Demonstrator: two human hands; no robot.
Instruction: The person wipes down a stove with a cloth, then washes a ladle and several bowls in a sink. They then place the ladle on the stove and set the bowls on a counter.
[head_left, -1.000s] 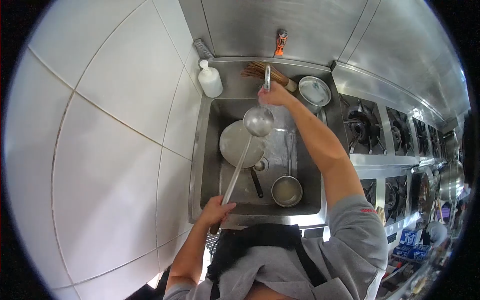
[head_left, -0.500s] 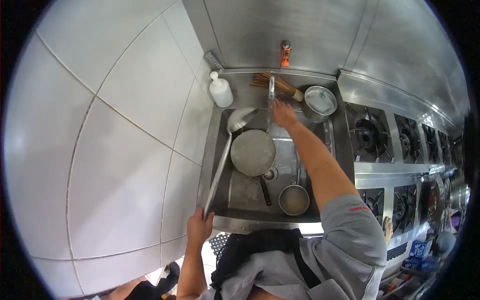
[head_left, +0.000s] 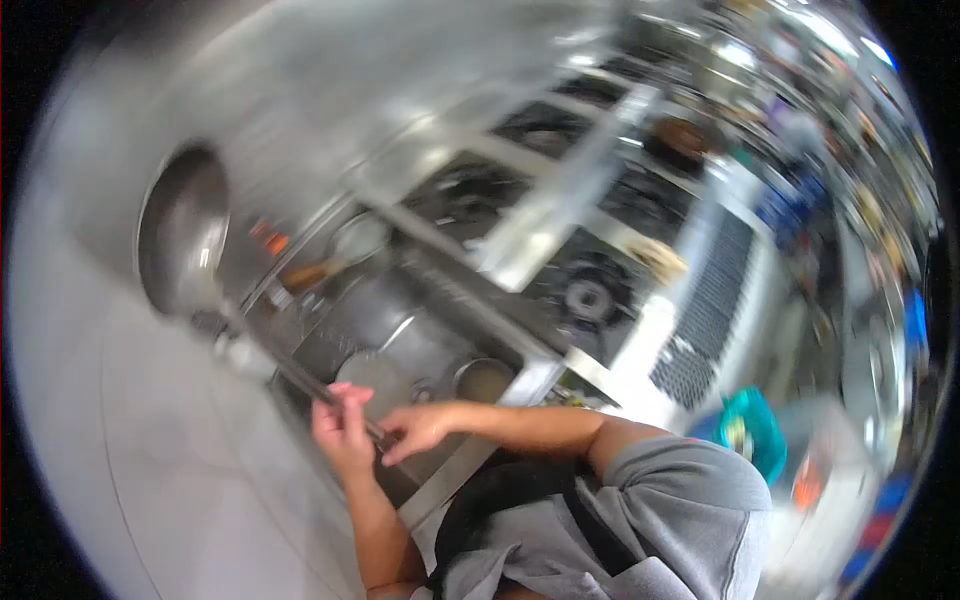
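Observation:
A large long-handled metal ladle [head_left: 185, 235] is raised at the left, its bowl up and tilted against the wall side. My left hand [head_left: 343, 430] is closed round the lower part of its handle. At the handle's end is my right hand [head_left: 420, 430], its fingers bent about the tip; blur hides the exact grip. Under my hands lies the sink [head_left: 420, 340], with a round pan [head_left: 372, 378] partly hidden by my left hand. Close to the sink's right side sits a small saucepan [head_left: 484, 380].
A white bottle [head_left: 245, 357] stands at the sink's left corner. A brush [head_left: 312, 273] and a metal pot [head_left: 360, 238] are along the back ledge. Stove burners [head_left: 588, 298] extend to the right, and a teal bag [head_left: 752, 435] is beyond my right shoulder.
My view has swung right. The ladle has come up out of the sink in my left hand. My right hand has left the tap and moved to the handle's end.

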